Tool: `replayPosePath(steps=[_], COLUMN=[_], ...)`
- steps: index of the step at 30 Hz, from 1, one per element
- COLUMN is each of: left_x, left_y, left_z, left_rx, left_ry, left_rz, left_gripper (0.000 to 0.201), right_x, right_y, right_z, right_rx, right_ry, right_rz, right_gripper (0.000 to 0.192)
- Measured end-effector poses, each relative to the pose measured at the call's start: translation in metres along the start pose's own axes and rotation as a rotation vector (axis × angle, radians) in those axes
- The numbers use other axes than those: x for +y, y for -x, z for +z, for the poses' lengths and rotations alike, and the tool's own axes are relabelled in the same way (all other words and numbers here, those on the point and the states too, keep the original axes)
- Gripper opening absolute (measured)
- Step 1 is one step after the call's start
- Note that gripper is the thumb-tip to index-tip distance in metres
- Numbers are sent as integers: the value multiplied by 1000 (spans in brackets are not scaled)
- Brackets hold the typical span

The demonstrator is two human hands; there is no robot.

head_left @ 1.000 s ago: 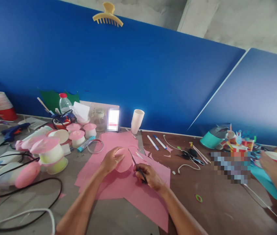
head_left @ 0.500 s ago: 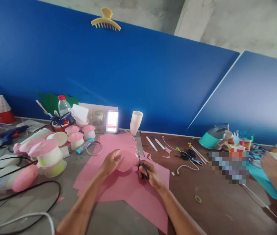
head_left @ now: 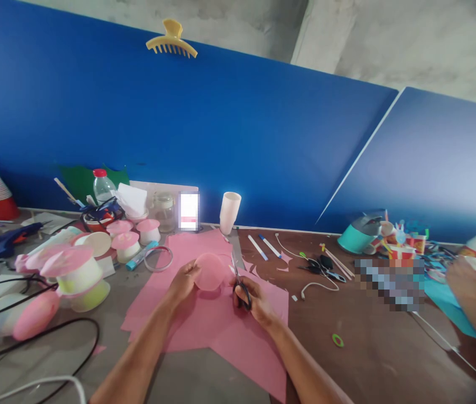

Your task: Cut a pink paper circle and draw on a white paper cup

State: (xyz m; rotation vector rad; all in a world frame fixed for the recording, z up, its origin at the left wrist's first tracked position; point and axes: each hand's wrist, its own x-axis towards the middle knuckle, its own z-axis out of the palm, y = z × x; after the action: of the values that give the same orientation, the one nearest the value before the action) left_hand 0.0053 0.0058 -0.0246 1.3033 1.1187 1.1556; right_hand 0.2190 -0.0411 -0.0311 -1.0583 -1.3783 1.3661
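Table (head_left: 389, 359) carries pink paper sheets (head_left: 221, 331) spread flat near its middle as a work surface. Above them, left hand (head_left: 183, 280) pinches the pink paper disc (head_left: 209, 271) by its rim, lifted for trimming; right hand (head_left: 254, 297) is closed through the scissors (head_left: 238, 278), blades at the disc's edge.

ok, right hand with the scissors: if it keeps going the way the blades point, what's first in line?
Likely the white cup by the blue wall; the right hand aims the scissors up-table past the pink disc. Depth is unclear.
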Motion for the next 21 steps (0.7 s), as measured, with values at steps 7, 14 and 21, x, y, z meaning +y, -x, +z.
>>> replayPosePath(steps=[7,14,21], left_x=[15,14,5], left_y=[11,9,0], left_z=[12,15,11], left_rx=[-71,39,172], left_ry=[572,750,765], left_rz=[-209,-219,-233], left_gripper=[30,11,19], right_x=[-1,-4,-3], right_y=[1,3,6], right_z=[1,-1,1], right_rx=[-6,-85,-316], right_ry=[-4,-29,-41], right_rz=[-8,-40,8], right_gripper=[66,65,68])
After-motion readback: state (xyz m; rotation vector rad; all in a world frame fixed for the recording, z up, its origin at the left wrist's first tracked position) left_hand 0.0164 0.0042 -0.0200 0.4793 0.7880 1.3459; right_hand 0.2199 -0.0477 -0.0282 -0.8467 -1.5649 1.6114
